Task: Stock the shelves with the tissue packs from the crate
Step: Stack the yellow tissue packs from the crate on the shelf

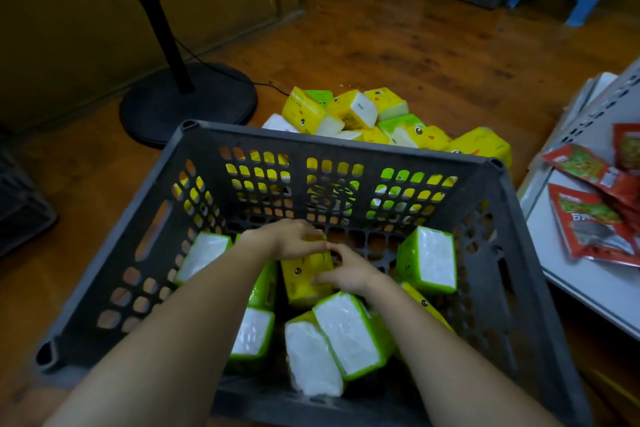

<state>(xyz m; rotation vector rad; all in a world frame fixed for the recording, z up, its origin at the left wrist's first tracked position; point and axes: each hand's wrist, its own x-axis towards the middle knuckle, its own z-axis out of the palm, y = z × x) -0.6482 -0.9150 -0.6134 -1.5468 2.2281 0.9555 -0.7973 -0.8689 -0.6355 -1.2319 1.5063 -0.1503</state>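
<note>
- In the dark grey perforated plastic crate [346, 146], left side: a green-edged film-wrapped tissue pack [204, 255] stands on end against the wall. Not touched.
- My left hand [294, 241]: fingers curled over the far end of the yellow film-wrapped tissue pack with a cartoon face [303, 282], which sits mid-crate among green ones.
- My right hand [348, 276]: fingers curled onto the same yellow pack's right edge. Both hands are clamped on it and hold nothing else.
- Handling, my guess: light, soft and squashy. The film looks glossy, so probably slick. Best hold is across the ends or narrow sides with a moderate squeeze. It's not fragile; the worst outcome is dents or torn wrap.
- Right of my hands: a second green-edged pack [427, 258] stands upright near the right wall with its end exposed, an easy pick.
- Far right: a white metal shelf [540, 229] sits just beside the crate with red snack packets [595, 229] on it. Should be a short carry.
</note>
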